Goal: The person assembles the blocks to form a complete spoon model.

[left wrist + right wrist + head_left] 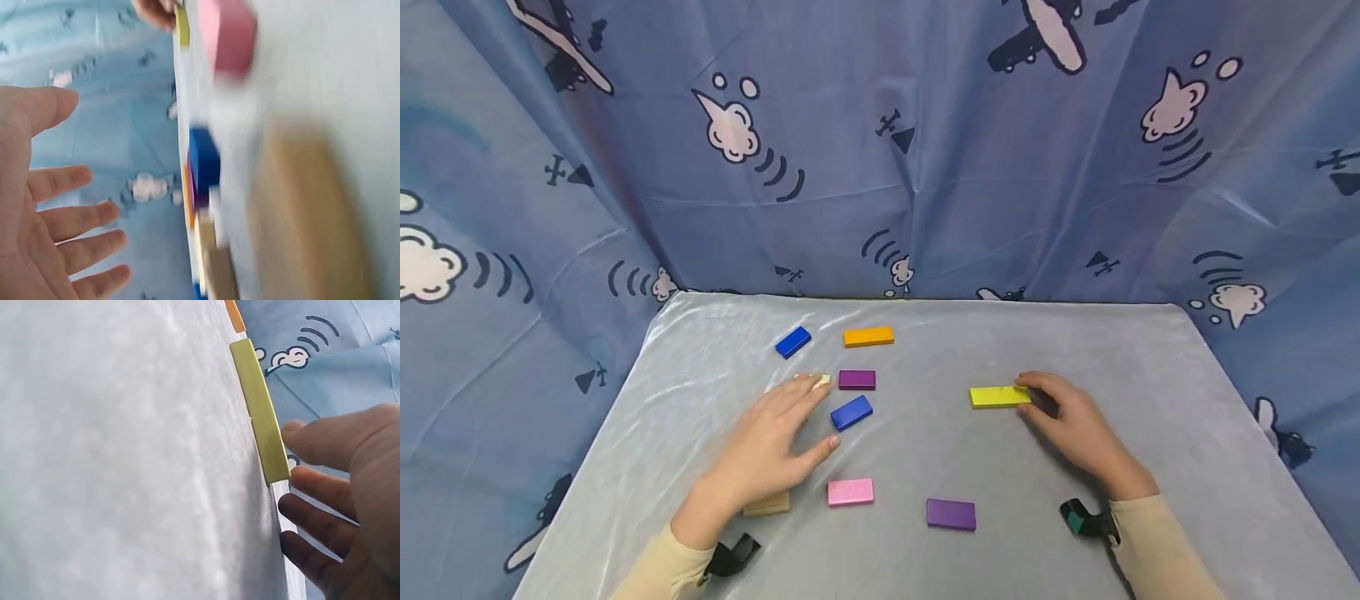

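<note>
My left hand (767, 442) is held over the table's left side with fingers spread and nothing in its grasp. Under its fingertips a cream block (825, 380) is mostly hidden; below the palm lies a wooden block (767, 504), partly covered. A blue block (852, 412) sits just right of the left fingers, and a pink block (850, 492) is nearer the front. At the right, my right hand (1075, 425) pinches the end of a yellow block (996, 397) between thumb and forefinger. The right wrist view shows that yellow block (259, 412) lying by the thumb.
Farther back are a second blue block (793, 342), an orange block (868, 337) and a dark purple block (857, 380). A violet block (951, 514) lies front centre. The silvery cloth-covered table (1150, 358) meets a blue patterned curtain (925, 192) behind.
</note>
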Tool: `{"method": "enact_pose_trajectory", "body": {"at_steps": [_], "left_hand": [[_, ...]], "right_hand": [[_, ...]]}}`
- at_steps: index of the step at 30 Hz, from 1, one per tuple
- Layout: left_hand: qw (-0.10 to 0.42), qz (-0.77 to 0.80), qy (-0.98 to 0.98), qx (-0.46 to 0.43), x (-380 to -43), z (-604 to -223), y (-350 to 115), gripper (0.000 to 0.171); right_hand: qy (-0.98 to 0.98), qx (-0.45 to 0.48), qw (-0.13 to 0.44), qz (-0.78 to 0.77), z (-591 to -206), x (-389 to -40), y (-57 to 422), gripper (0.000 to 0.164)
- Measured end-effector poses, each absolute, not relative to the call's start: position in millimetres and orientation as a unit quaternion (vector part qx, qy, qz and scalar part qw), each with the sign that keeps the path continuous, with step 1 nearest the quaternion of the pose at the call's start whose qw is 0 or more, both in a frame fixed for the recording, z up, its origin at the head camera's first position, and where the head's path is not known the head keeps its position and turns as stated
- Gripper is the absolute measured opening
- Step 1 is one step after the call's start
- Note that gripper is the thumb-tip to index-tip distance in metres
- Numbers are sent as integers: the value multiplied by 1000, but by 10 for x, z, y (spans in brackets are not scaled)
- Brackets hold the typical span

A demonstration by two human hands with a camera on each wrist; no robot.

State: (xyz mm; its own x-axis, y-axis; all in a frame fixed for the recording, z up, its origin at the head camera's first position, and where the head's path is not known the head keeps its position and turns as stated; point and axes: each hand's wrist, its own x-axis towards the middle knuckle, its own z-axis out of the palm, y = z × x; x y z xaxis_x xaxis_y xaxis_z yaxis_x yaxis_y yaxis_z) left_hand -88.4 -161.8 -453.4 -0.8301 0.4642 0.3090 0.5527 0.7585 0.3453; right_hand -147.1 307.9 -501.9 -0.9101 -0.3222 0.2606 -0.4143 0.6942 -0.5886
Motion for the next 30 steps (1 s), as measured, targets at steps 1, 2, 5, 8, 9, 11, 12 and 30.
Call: {"method": "enact_pose_trajectory", "body": {"at_steps": [1,2,5,8,9,11,12,30], "left_hand": [[109,-218,-926,-287,-854,-4541,-1534,70],[112,-223,-920,-302,-822,-4548,-1449,65],[111,-241,-902,-341,-734,-4598,-1198,53],[96,-256,-884,-379,-677,-4673,-947,43],[86,-259,-880,-389,-664,-4704,-869,42],[67,-265,-871,-408,-640,-4750,-724,36],[59,-265,-868,-416,-630,-4768,-659,34],[0,-208,-856,-473,-608,-4870,-392,29]], "right_hand": [[-917,201,70,336,-5011,-1474,3083,39],[-917,202,71,337,-5002,-1477,3087,39],[-917,200,72,337,-4984,-1487,3087,38],[-917,196,78,338,-5018,-1498,3083,35],[-917,195,81,339,-5034,-1501,3083,34],[-917,192,86,340,-5072,-1507,3092,32],[-917,190,87,339,-5086,-1510,3098,31],[-918,186,91,339,-5222,-1514,3140,27]]}}
